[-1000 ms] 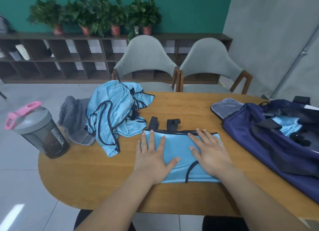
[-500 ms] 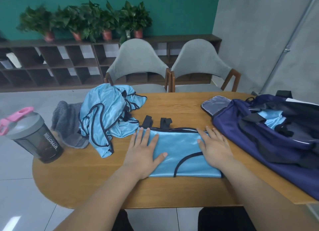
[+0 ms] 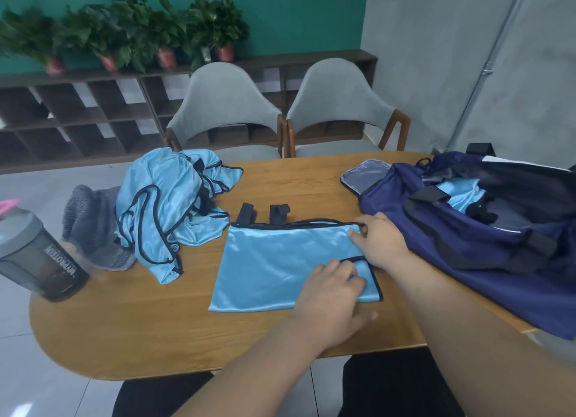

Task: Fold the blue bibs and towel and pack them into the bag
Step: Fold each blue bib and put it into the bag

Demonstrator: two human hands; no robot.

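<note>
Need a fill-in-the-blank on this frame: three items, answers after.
1. The navy bag is ___, with blue fabric showing inside.
2. The left hand and right hand both touch the folded bib at its end nearest the ___.
3. The ___ towel lies between the shaker bottle and the bib pile.
Answers: open; bag; grey.

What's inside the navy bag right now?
Through the open top of the navy bag, light blue fabric, apparently a bib, shows partly under black straps. The bag's sides hide the rest of the interior, so other contents cannot be seen.
</note>
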